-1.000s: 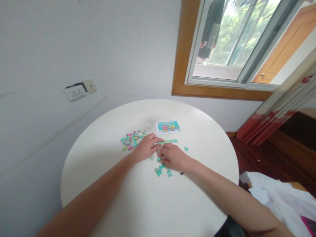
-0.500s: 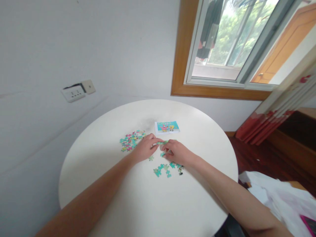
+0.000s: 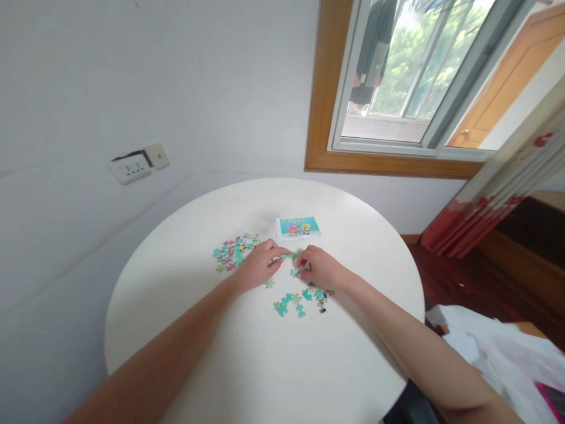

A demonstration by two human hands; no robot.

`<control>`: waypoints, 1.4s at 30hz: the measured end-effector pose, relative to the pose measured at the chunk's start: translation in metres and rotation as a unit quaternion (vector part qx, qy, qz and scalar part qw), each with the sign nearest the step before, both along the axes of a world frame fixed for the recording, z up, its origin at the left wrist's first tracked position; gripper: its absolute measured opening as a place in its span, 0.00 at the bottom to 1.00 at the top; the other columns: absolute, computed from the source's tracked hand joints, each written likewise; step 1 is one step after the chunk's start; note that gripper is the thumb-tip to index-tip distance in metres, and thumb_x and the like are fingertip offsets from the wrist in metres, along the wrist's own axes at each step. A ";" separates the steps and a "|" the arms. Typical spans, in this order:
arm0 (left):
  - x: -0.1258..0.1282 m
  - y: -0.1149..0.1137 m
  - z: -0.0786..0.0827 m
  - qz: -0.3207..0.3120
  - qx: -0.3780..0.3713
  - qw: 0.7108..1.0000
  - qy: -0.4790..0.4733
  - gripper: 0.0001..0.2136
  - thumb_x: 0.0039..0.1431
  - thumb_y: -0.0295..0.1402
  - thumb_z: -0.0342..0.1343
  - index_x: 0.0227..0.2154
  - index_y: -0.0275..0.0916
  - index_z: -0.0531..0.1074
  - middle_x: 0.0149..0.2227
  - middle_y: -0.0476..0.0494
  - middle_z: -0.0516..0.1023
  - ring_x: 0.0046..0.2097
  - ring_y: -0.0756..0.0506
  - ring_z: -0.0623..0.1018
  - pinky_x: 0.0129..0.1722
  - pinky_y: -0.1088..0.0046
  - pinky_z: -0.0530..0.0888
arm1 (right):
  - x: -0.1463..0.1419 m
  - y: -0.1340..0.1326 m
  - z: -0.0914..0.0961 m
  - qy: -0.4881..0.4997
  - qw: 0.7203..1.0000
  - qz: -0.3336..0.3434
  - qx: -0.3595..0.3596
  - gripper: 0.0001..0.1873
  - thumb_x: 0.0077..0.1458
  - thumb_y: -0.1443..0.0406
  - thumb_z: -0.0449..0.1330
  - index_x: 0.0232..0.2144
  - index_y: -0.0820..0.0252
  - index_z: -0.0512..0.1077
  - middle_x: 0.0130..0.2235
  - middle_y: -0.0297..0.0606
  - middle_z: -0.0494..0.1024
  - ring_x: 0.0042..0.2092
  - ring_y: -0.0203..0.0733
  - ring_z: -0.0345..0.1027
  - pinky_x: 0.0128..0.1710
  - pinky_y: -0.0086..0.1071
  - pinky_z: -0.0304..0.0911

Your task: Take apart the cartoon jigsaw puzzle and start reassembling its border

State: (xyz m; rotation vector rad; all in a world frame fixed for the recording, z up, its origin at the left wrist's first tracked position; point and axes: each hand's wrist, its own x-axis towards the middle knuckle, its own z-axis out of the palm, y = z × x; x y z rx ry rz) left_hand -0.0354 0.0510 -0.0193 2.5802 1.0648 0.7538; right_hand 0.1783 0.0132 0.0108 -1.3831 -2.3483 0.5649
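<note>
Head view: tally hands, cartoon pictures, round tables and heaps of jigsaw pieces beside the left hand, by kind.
Left hand and right hand: 2
Cartoon picture: 1
Round white table: 1
Jigsaw heap: 1
Total: 5

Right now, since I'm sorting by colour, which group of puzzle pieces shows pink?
The large pile left of the left hand; its pink pieces set it apart from the mostly green groups lower in view.

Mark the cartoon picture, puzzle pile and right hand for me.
Cartoon picture [image 3: 299, 227], head view, printed face.
Puzzle pile [image 3: 235, 251], head view, middle of the pieces.
Right hand [image 3: 323, 268], head view, back of the hand.
</note>
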 end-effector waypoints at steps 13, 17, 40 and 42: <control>-0.001 0.002 -0.003 -0.002 0.008 1.000 -0.001 0.14 0.61 0.29 0.49 0.47 0.42 0.74 0.37 0.44 0.68 0.43 0.45 0.70 0.45 0.69 0.67 | 0.001 -0.003 0.005 -0.071 0.996 0.016 0.045 0.14 0.51 0.68 0.61 0.42 0.58 0.75 0.42 0.41 0.70 0.45 0.43 0.64 0.48 0.35 0.57; -0.001 0.002 -0.005 0.001 0.007 1.000 -0.002 0.14 0.61 0.29 0.49 0.47 0.44 0.74 0.36 0.44 0.68 0.42 0.45 0.70 0.45 0.69 0.67 | 0.004 -0.001 0.007 -0.095 0.995 0.013 0.034 0.10 0.52 0.68 0.60 0.38 0.58 0.76 0.40 0.41 0.70 0.45 0.43 0.64 0.48 0.35 0.57; -0.001 0.001 -0.003 -0.004 0.006 1.000 -0.008 0.14 0.61 0.29 0.50 0.48 0.44 0.74 0.37 0.44 0.68 0.43 0.45 0.69 0.45 0.69 0.67 | -0.001 -0.005 0.005 -0.094 0.995 -0.035 0.008 0.08 0.52 0.64 0.61 0.36 0.59 0.75 0.39 0.41 0.71 0.43 0.42 0.66 0.44 0.34 0.58; 0.000 0.001 -0.002 -0.003 0.006 1.000 -0.006 0.14 0.61 0.29 0.49 0.48 0.44 0.74 0.37 0.44 0.68 0.43 0.45 0.69 0.45 0.69 0.67 | -0.001 -0.003 0.002 -0.090 0.995 -0.041 0.002 0.08 0.52 0.65 0.60 0.36 0.59 0.75 0.39 0.41 0.72 0.42 0.42 0.66 0.44 0.33 0.59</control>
